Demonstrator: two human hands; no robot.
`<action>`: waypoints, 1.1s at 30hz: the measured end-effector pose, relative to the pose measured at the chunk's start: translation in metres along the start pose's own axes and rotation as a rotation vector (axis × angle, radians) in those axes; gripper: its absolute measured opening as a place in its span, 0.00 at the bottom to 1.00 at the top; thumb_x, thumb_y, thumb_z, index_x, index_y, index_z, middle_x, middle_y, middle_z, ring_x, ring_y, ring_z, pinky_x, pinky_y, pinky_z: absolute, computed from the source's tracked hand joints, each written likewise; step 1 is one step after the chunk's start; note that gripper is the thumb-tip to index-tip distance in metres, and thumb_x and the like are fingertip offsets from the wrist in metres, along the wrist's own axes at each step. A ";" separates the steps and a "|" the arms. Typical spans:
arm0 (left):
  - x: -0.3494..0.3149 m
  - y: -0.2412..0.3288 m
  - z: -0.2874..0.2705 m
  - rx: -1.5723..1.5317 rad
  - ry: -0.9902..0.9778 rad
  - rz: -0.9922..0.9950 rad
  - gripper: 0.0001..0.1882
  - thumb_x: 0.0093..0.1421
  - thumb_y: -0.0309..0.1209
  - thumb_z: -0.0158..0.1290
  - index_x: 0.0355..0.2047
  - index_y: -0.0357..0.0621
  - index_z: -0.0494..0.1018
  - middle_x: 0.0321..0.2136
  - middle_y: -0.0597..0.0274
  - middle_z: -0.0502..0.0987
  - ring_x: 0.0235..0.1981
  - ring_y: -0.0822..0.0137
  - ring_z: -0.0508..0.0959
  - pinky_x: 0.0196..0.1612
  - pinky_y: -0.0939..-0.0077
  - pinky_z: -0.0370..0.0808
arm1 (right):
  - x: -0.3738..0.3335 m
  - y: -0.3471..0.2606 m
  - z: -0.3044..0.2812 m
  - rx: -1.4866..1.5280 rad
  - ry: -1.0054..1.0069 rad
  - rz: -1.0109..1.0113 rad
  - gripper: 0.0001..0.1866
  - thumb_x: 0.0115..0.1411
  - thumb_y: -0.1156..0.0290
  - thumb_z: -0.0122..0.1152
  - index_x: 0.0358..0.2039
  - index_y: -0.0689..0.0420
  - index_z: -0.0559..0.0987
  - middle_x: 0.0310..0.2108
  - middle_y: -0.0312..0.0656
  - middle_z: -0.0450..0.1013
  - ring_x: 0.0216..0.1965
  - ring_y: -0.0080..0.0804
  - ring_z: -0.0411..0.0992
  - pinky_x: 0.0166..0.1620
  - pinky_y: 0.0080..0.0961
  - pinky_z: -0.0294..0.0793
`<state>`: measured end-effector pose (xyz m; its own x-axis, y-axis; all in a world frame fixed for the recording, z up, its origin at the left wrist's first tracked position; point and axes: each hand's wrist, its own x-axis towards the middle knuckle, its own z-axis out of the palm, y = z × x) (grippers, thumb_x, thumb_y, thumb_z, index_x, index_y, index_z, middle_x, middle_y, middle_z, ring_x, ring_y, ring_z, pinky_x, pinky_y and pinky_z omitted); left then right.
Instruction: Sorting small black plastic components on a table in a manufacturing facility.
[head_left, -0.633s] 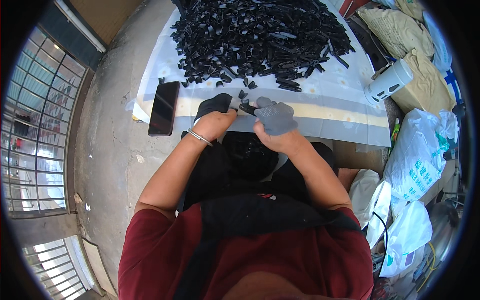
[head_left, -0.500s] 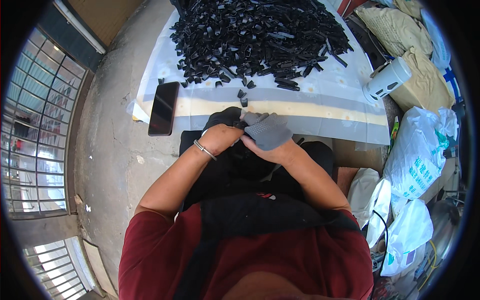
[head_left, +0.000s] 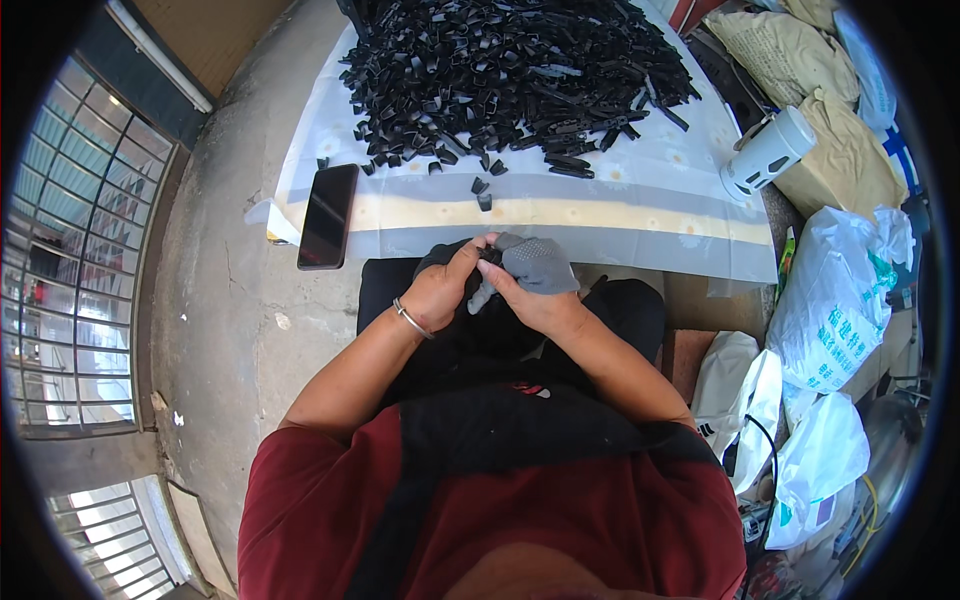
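My two hands meet over my lap, just below the table's near edge. My left hand [head_left: 440, 288], with a silver bangle at the wrist, is closed, its thumb and fingers pinching a small black piece [head_left: 490, 257]. Against the same piece presses my right hand [head_left: 537, 285], also closed; a grey dotted glove [head_left: 540, 262] covers its fingers while the thumb is bare. A grey strip [head_left: 482, 297] hangs below the thumbs; whether it belongs to the glove I cannot tell. The fingers hide most of the black piece.
A heap of black plastic pieces [head_left: 500, 90] covers the far part of the table [head_left: 640, 215]. Several loose pieces lie nearer me. A phone [head_left: 328, 217] lies at the left edge, a white cup [head_left: 768, 153] stands at the right. Plastic bags [head_left: 830, 300] and sacks crowd the right side.
My hands have shifted slightly and turned, so the thumbs now show on top of the black piece. The grey strip has come into sight below them.
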<state>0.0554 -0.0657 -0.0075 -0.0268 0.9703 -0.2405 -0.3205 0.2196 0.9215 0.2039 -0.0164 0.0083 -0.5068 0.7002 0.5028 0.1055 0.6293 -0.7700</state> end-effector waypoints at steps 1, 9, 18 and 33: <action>-0.004 0.005 -0.006 0.596 -0.014 0.020 0.23 0.62 0.45 0.38 0.51 0.43 0.64 0.34 0.59 0.74 0.35 0.66 0.73 0.41 0.76 0.68 | 0.001 -0.002 -0.003 -0.127 -0.017 -0.039 0.12 0.53 0.65 0.56 0.34 0.60 0.75 0.31 0.45 0.73 0.34 0.42 0.71 0.38 0.32 0.68; -0.001 0.028 -0.012 0.295 -0.135 0.121 0.22 0.62 0.45 0.39 0.42 0.38 0.70 0.34 0.64 0.74 0.35 0.73 0.70 0.42 0.79 0.67 | 0.007 -0.007 -0.037 -0.306 -0.275 -0.021 0.14 0.56 0.61 0.52 0.35 0.59 0.75 0.31 0.45 0.72 0.34 0.45 0.69 0.38 0.34 0.68; -0.004 0.035 0.003 0.847 0.004 0.273 0.20 0.63 0.41 0.36 0.37 0.37 0.71 0.32 0.50 0.75 0.33 0.55 0.75 0.38 0.71 0.70 | 0.006 -0.012 -0.027 -0.597 -0.157 -0.312 0.10 0.52 0.63 0.54 0.31 0.56 0.74 0.27 0.42 0.71 0.32 0.41 0.69 0.35 0.35 0.67; 0.034 0.033 -0.004 1.484 0.312 0.647 0.13 0.55 0.38 0.46 0.32 0.42 0.72 0.29 0.52 0.75 0.30 0.55 0.75 0.34 0.65 0.71 | 0.051 0.041 -0.077 -0.965 -0.089 0.319 0.17 0.57 0.57 0.46 0.31 0.58 0.75 0.32 0.49 0.72 0.35 0.48 0.69 0.39 0.39 0.68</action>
<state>0.0400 -0.0262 0.0134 -0.0234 0.9176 0.3969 0.9437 -0.1108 0.3118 0.2480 0.0709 0.0326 -0.3920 0.8801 0.2678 0.8714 0.4485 -0.1985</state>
